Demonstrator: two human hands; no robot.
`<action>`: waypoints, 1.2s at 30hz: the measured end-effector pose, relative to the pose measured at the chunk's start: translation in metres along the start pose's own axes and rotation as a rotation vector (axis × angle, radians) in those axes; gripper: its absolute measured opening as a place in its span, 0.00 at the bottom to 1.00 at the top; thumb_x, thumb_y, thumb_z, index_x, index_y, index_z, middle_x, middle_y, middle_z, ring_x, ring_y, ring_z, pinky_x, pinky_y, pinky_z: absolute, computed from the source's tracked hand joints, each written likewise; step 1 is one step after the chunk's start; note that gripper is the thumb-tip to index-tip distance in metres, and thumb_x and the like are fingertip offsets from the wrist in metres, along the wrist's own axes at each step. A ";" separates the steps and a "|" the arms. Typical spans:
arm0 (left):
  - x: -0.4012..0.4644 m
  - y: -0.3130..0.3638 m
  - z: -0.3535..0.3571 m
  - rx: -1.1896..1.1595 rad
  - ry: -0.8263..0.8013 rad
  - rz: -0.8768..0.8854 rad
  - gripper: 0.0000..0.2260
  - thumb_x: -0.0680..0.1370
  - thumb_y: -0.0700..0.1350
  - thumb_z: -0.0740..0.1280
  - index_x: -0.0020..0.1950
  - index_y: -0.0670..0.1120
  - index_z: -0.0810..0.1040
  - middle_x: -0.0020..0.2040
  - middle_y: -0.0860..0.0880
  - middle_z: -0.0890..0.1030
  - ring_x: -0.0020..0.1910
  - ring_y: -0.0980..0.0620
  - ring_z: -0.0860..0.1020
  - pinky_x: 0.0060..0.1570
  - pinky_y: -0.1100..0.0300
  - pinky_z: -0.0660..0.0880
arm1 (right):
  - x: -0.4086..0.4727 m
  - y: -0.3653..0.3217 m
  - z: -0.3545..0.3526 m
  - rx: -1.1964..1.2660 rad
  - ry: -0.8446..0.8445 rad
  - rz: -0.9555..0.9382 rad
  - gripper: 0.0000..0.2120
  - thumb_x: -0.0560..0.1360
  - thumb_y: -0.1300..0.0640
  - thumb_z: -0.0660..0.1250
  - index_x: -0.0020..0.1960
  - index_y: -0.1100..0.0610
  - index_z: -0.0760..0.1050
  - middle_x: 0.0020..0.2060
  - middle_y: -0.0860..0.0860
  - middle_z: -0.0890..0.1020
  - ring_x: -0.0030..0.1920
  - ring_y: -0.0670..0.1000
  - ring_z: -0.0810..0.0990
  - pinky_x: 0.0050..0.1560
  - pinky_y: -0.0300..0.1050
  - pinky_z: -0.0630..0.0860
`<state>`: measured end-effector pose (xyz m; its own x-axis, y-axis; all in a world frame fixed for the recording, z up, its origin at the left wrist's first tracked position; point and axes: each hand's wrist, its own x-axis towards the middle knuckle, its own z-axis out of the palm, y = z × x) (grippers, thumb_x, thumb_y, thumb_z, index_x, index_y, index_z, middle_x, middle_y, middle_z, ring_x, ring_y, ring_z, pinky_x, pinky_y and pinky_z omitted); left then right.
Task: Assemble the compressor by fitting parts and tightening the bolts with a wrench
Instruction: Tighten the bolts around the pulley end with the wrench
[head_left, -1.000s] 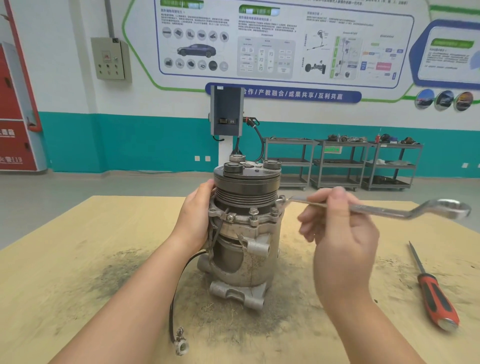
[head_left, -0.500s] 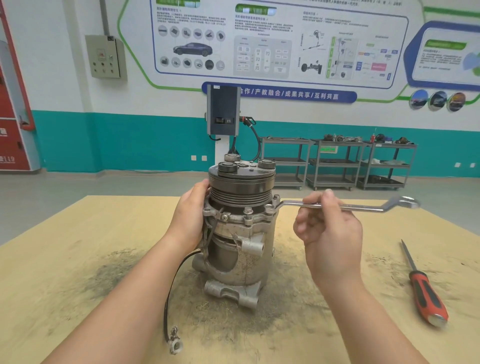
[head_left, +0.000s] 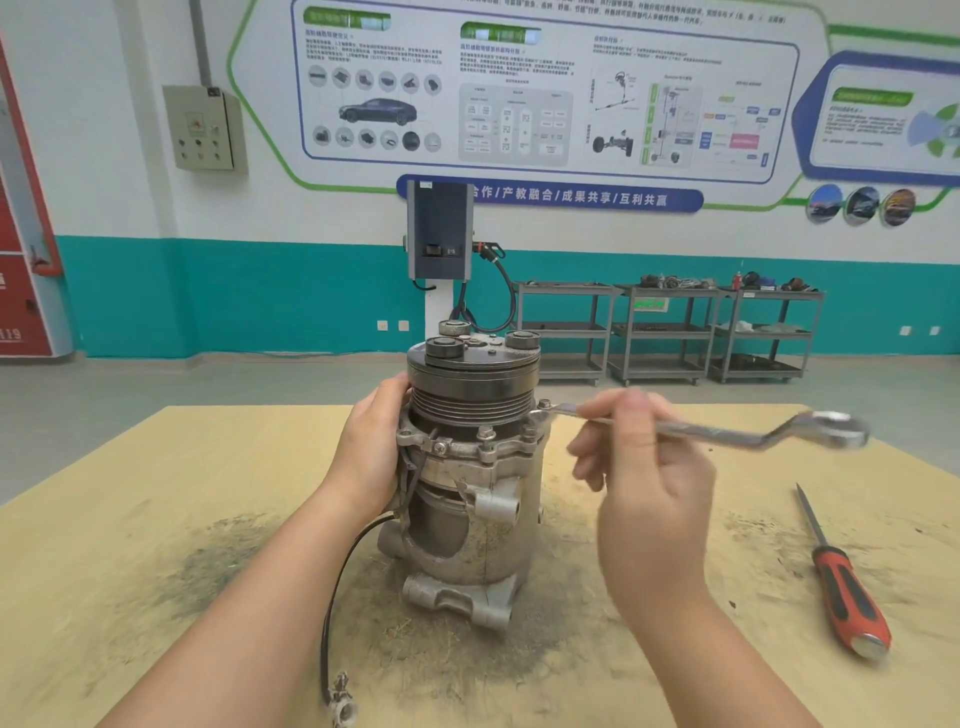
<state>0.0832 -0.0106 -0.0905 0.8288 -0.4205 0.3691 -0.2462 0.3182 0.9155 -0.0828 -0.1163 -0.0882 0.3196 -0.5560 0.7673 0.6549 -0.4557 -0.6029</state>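
Observation:
The grey metal compressor (head_left: 467, 467) stands upright on the wooden table (head_left: 156, 519), its black pulley on top. My left hand (head_left: 371, 452) wraps around its left side at the flange and steadies it. My right hand (head_left: 644, 467) pinches the shaft of a silver ring wrench (head_left: 727, 431) between thumb and fingers. The wrench lies about level, its near end over a bolt (head_left: 543, 408) on the flange's right side, its far ring end out to the right. Several more bolts stick up along the flange.
A red and black screwdriver (head_left: 841, 587) lies on the table at the right. A black cable with a metal terminal (head_left: 340, 706) trails from the compressor toward the front edge. Dark grime covers the table around the compressor. Grey shelf carts (head_left: 665, 332) stand by the far wall.
The wrench's far end has swung back and forth around the bolt while its near end stays there. My right hand has moved with it. My left hand keeps its grip.

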 end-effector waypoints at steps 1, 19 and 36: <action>0.000 0.000 0.000 0.005 0.002 0.002 0.22 0.83 0.50 0.54 0.40 0.54 0.86 0.44 0.49 0.86 0.44 0.55 0.84 0.43 0.56 0.75 | 0.004 -0.001 -0.003 0.088 0.064 0.120 0.16 0.81 0.50 0.57 0.40 0.53 0.78 0.29 0.50 0.78 0.29 0.46 0.74 0.30 0.36 0.70; 0.001 -0.002 -0.001 -0.004 0.008 -0.021 0.20 0.82 0.52 0.56 0.40 0.53 0.85 0.45 0.46 0.86 0.46 0.50 0.83 0.47 0.51 0.75 | -0.009 0.014 0.003 -0.226 -0.262 -0.352 0.15 0.77 0.43 0.65 0.45 0.55 0.81 0.36 0.43 0.81 0.36 0.41 0.77 0.39 0.30 0.72; -0.001 0.002 0.001 -0.003 0.037 -0.040 0.19 0.83 0.50 0.55 0.41 0.50 0.83 0.43 0.48 0.86 0.43 0.53 0.83 0.40 0.59 0.75 | 0.017 0.009 -0.008 0.482 0.110 0.500 0.26 0.83 0.53 0.55 0.31 0.53 0.81 0.26 0.52 0.75 0.26 0.47 0.71 0.27 0.38 0.67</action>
<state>0.0817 -0.0105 -0.0890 0.8562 -0.4008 0.3261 -0.2112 0.3045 0.9288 -0.0772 -0.1355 -0.0829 0.6067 -0.6972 0.3818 0.6863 0.2171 -0.6942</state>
